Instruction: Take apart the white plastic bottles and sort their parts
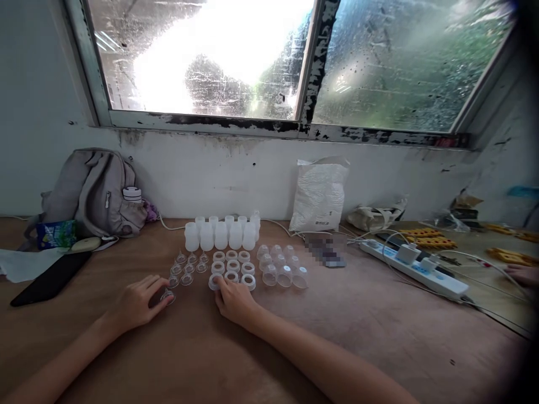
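Note:
My left hand (141, 301) has its thumb and fingers closed about a clear bottle nipple (168, 296) at the front of a group of several more nipples (186, 279). With its fingertips, my right hand (236, 300) grips a white screw ring (214, 282) at the front left corner of the rings, partly covering it. Several other rings (248, 281) lie in rows beside and behind that hand. Translucent white bottles (221, 235) stand upright behind the rings. To the right are rows of clear dome-shaped caps (284, 276).
A grey backpack (92, 193), a black phone-like slab (50, 279) and a green-blue packet (56, 234) are at left. A white bag (320, 195) leans on the wall. A power strip (415, 269) with cables lies right, near another person's hand (524, 275).

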A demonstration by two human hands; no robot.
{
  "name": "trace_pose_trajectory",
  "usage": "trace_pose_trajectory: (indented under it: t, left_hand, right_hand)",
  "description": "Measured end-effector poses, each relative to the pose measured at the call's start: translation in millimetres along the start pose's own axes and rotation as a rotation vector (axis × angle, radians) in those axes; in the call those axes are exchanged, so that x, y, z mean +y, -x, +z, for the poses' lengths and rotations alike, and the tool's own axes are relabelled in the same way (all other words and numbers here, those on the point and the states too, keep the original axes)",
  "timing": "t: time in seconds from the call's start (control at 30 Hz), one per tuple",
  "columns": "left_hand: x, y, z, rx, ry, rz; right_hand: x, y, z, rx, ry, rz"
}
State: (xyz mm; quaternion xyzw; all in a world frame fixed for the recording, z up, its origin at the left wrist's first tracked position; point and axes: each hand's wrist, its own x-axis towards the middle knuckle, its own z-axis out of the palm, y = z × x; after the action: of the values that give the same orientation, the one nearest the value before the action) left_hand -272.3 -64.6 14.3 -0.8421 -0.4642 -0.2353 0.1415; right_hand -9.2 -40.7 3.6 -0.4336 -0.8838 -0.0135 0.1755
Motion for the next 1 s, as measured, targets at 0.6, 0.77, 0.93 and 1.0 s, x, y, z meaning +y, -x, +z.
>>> trace_pose_trajectory:
  t: [0.6, 0.77, 0.93, 1.0]
  left_hand:
    - [118.5, -66.8, 41.0, -0.176, 0.448, 0.017]
    - [123.9, -70.3, 52.6, -0.189, 0.599, 0.017]
    - [119.3, -68.4, 55.7, -0.215, 0.560, -0.028]
    - [118.2, -68.7, 56.9, -0.218, 0.534, -0.046]
  right_hand:
    - [23.4, 32.0, -16.9, 0.248, -0.290, -0.017]
    - [23.5, 35.8, -24.0, 0.210, -0.316, -0.025]
    - [22.9, 35.4, -23.2, 0.199, -0.352, -0.037]
    - [23.8, 35.5, -20.0, 0.206, -0.384, -0.022]
